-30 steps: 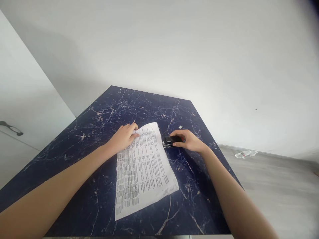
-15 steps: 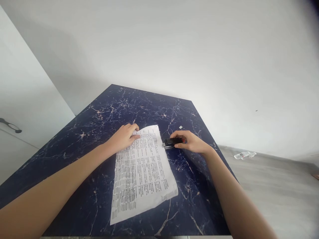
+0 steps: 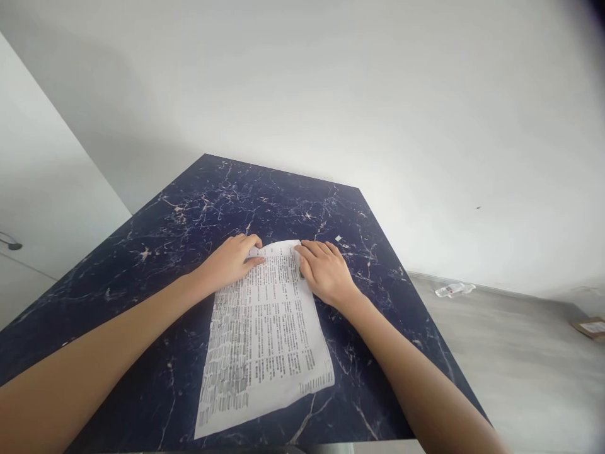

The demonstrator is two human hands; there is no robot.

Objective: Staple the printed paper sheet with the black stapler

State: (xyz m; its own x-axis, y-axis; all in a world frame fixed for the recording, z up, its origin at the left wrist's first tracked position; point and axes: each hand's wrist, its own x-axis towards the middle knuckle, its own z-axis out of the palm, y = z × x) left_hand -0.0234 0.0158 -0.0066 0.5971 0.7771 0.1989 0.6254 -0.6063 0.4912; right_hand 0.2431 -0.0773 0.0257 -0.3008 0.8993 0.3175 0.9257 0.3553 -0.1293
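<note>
A printed sheet of paper (image 3: 265,334) lies on the dark blue marble-patterned table (image 3: 189,214). My left hand (image 3: 231,260) rests on the sheet's far left corner, fingers curled and pinching the edge. My right hand (image 3: 324,271) lies over the sheet's far right corner, fingers together, pressing down on a black stapler (image 3: 301,273). Only a dark sliver of the stapler shows under the palm.
A tiny white scrap (image 3: 338,238) lies on the table just beyond my right hand. On the grey floor to the right are a clear plastic bottle (image 3: 454,289) and a cardboard piece (image 3: 590,326). A white wall stands behind; a cabinet handle (image 3: 9,241) shows at far left.
My right hand has carried the stapler left from beside the sheet onto its far right corner and now covers it. The left hand stays on the far left corner.
</note>
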